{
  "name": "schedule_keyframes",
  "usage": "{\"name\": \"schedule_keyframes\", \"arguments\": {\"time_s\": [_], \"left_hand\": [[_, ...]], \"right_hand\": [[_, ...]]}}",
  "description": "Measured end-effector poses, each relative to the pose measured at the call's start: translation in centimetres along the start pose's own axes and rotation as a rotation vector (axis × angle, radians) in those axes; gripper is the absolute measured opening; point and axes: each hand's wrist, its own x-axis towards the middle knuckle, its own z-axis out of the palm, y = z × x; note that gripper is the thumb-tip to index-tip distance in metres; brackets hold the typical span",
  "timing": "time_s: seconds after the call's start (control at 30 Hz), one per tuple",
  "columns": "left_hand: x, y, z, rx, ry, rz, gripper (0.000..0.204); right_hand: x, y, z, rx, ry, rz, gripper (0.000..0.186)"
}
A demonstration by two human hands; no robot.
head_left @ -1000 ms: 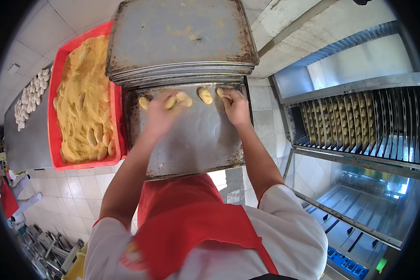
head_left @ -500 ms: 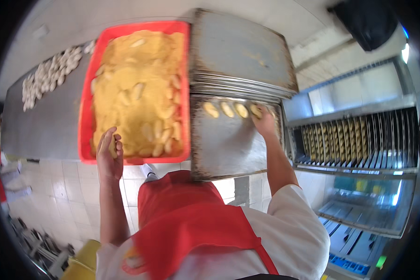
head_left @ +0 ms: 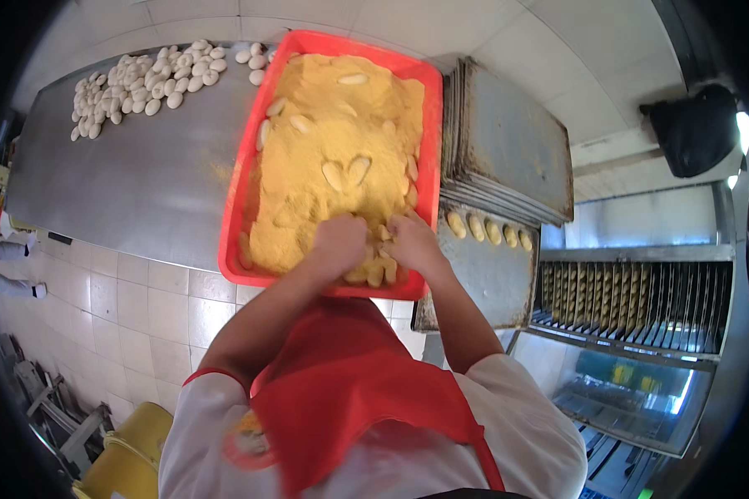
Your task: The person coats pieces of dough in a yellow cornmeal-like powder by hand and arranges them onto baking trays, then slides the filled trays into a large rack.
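Observation:
My left hand (head_left: 343, 235) is in the red plastic tub (head_left: 231, 214) of yellow crumbs (head_left: 324, 108), low in its middle, fingers curled down and partly hidden. Just right of it, my right hand (head_left: 408, 234) has curled fingers among several coated oblong dough pieces (head_left: 374, 270); whatever it grips is unclear. More pale oblong pieces (head_left: 358, 170) lie on the crumbs. Right of the tub, a worn metal baking tray (head_left: 483, 283) bears a row of several coated pieces (head_left: 474, 226).
A steel table (head_left: 125, 183) holds white dough balls (head_left: 150, 83). Behind the tray are stacked trays (head_left: 512, 133). A cabinet (head_left: 632, 295) with racked trays stands right, a black object (head_left: 691, 133) above it. A person's legs (head_left: 12, 270) show at far left, a yellow bucket (head_left: 116, 457) below.
Both my hands have left the baking tray and are now together in the red tub. My view has swung left, centring the tub. The tray now holds its row with no hand on it.

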Motion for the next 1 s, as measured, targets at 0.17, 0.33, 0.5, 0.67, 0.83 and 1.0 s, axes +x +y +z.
{"name": "schedule_keyframes", "arguments": {"time_s": [0.17, 0.33, 0.5, 0.67, 0.83, 1.0], "left_hand": [[-1.0, -2.5, -0.4, -0.469, 0.163, 0.325, 0.029], [2.0, -4.9, -7.2, -1.18, 0.244, -0.012, 0.027], [7.0, -6.3, -10.5, -0.142, 0.189, 0.273, 0.031], [6.0, -7.8, -10.2, 0.049, 0.249, 0.314, 0.031], [-2.0, -11.1, -10.9, -1.093, 0.047, -0.046, 0.03], [-5.5, -11.7, -5.5, -1.553, 0.126, -0.023, 0.035]], "right_hand": [[3.8, 0.8, -2.2, 0.576, 0.269, -0.082, 0.048], [10.4, -0.9, -3.8, 0.12, 0.27, -0.571, 0.054], [9.1, 0.2, -10.1, 0.007, 0.088, -0.495, 0.039], [5.3, 4.4, -5.2, -0.373, -0.184, -0.437, 0.02], [2.6, 1.3, -6.1, 0.183, 0.026, -0.144, 0.031], [0.7, -1.7, -1.7, 0.875, -0.123, 0.033, 0.061]]}}
